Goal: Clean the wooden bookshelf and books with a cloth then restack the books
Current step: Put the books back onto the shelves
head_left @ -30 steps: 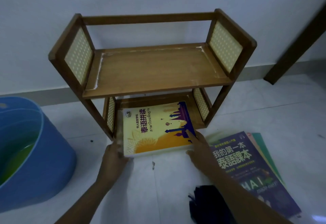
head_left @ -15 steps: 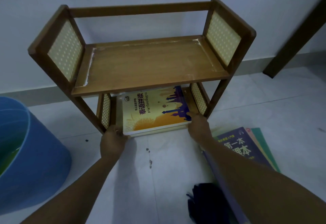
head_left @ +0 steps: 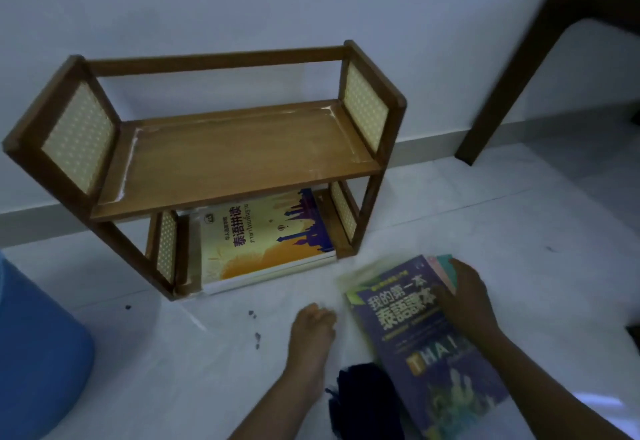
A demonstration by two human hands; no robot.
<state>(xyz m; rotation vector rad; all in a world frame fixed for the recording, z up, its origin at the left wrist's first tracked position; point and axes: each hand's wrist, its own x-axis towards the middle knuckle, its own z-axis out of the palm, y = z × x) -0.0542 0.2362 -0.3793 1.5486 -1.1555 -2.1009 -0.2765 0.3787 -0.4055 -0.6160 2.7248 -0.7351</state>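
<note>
The wooden bookshelf [head_left: 242, 159] stands on the floor against the wall, its top shelf bare. A yellow book [head_left: 263, 238] lies flat on the lower shelf, with neither hand on it. To the right, on the floor, a purple book [head_left: 415, 335] tops a small stack with pink and green covers under it. My right hand [head_left: 464, 297] grips the stack's far right corner, fingers over the purple cover. Just off the purple book's left edge, my left hand [head_left: 313, 328] holds nothing, fingers loosely curled. A dark cloth [head_left: 360, 394] lies between my forearms.
A blue bucket [head_left: 34, 353] fills the lower left corner. A dark wooden table leg [head_left: 502, 93] slants down at the right, against the wall. Small dark specks dot the white floor in front of the shelf.
Both hands have left the yellow book, which now lies fully on the lower shelf. They moved right and toward me to the purple book's stack, and my view turned right.
</note>
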